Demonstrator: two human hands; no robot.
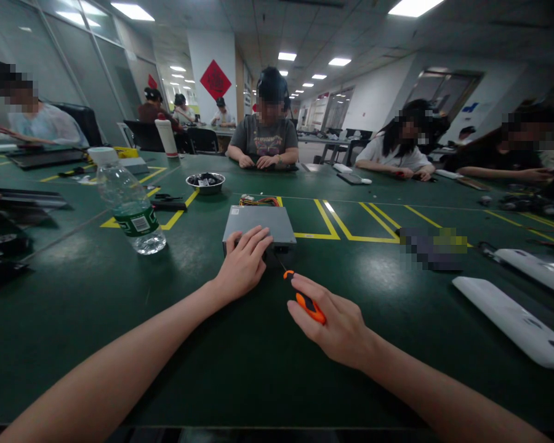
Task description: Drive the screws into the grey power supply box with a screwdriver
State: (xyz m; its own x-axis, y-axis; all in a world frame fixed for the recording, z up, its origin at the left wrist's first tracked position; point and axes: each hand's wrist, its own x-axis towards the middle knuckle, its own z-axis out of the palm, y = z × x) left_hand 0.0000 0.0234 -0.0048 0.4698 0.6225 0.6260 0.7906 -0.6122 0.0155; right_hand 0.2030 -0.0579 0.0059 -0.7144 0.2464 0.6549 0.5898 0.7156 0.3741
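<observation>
Two hands: left hand [244, 261] flat on grey box [258, 223], right hand [337, 326] grasping screwdriver [305, 299] at its near edge.

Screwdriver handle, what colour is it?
Orange with black accents on the screwdriver handle, best in the head view.

Bottle [129, 209] left of box [258, 223] (bowl [205, 182] behind)

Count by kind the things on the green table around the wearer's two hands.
Grey metal box: 1, under the left hand
Orange-handled screwdriver: 1, in the right hand
Clear water bottle: 1
Metal bowl: 1
Long white panels: 2
Total: 6
</observation>
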